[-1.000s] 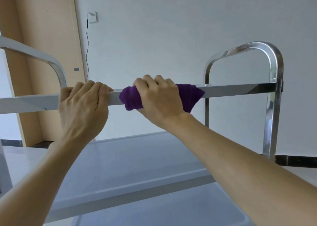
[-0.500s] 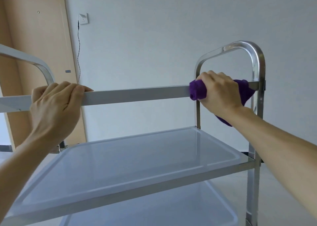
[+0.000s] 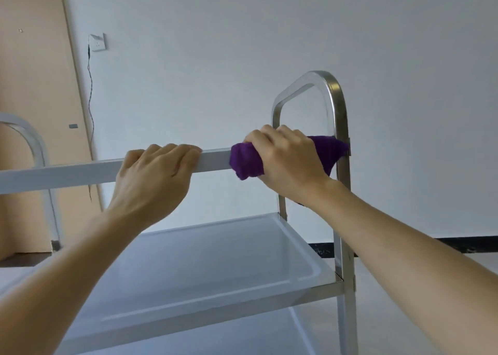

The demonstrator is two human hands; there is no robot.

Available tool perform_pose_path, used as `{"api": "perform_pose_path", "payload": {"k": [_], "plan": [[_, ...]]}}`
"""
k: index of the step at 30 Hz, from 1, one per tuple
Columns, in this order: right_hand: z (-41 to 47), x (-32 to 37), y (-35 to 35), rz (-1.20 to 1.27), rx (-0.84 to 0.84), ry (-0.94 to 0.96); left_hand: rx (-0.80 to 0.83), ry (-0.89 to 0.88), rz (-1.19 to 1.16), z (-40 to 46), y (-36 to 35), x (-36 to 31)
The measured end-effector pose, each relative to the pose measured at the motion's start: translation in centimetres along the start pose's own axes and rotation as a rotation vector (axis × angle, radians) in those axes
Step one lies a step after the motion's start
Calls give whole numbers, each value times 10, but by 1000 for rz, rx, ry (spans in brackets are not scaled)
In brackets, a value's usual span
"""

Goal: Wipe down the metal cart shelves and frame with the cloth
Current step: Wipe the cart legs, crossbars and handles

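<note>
A metal cart stands in front of me with a horizontal top rail running left to right. My right hand grips a purple cloth wrapped round the rail, close to the arched right-hand frame post. My left hand is curled over the bare rail just left of the cloth. Below lies the upper shelf tray, and beneath it a lower shelf partly shows.
A second arched frame post rises at the cart's left end. Behind is a white wall with a socket and a hanging cable, beside a tan wooden panel. A dark skirting strip runs along the floor at right.
My right hand carried the cloth rightward along the rail from mid-rail to the right post. My left hand has slid right along the rail and now sits close beside the cloth.
</note>
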State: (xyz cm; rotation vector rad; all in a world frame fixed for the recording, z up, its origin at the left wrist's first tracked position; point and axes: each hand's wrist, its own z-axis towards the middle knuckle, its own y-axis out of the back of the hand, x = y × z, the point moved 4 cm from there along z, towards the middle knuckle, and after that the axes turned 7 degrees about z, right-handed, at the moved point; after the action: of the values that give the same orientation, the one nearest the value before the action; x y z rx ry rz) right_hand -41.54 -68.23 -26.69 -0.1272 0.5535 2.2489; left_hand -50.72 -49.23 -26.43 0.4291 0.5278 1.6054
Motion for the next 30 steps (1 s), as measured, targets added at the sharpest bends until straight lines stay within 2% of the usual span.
{"api": "perform_pose_path", "payload": {"k": [4,7,12,15,19,21,23,26,30], "plan": [[-20,-43,13,-53,-61,-101,-57,7,-17,0,-4,4],[-20,-39,10,-47,-92,-144,-87,15,6,5,-7,-5],[-10,-22,4,-3,-44,-47,-75,-6,-147,18,-6,-27],[-15,-30,7,-3,-11,41,-87,-40,-162,25,-5,-48],[-39,-53,32,-39,-183,32,-115,-145,-105,27,-10,-85],[-49,-69,48,-10,-261,-68,-46,-171,-75,26,-20,-102],[-54,-89,58,81,-300,-289,7,-181,4,22,-33,-115],[-54,-107,56,384,-419,-624,-30,-171,71,17,-40,-120],[-52,-89,25,692,-483,-748,-104,-186,36,17,-42,-117]]}}
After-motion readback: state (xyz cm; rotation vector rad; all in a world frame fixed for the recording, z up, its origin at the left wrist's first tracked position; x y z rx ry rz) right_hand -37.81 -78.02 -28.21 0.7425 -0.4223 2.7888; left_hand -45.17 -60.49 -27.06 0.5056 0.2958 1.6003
